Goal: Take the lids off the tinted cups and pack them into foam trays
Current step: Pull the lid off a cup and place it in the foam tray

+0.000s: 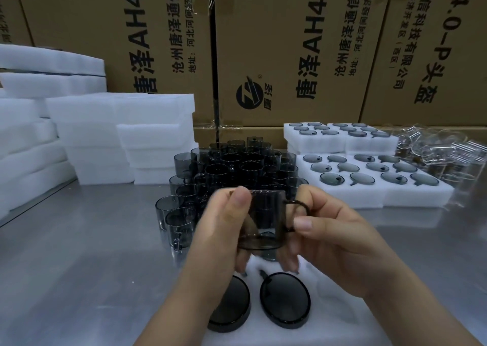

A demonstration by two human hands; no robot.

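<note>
1. Two hands are on one cup [266, 219], which you hold in the air above the near tray [329, 319].
2. Your left hand [224, 229] grips the cup's left side, with the thumb up at the rim and the fingers curled under and behind.
3. Your right hand [337, 240] pinches the handle [297, 215] between thumb and forefinger, and its other fingers are curled below the cup.
4. Cup is dark-tinted with the handle pointing right. Can't tell whether a lid is on it.
5. Near tray is white foam at the worktop's [79, 240] near edge, directly under your hands.
6. Seated cups [284, 299]: two dark round ones side by side in the near tray's pockets, the left one partly hidden by your left wrist.
7. Loose cups [232, 166]: a dense tinted cluster at mid-worktop, just behind the held cup.
8. Filled trays [369, 187] are right of the cluster. The front pair touch side by side, every pocket taken, and another pair sits behind them on more foam.
9. Foam stacks [118, 134]: white slabs piled along the worktop's left and back-left.
10. Clear pieces [442, 155] are heaped at the back-right corner, beside the filled trays. Too blurred to name.
11. Boxes [263, 42]: printed cardboard stacked along the back edge.
</note>
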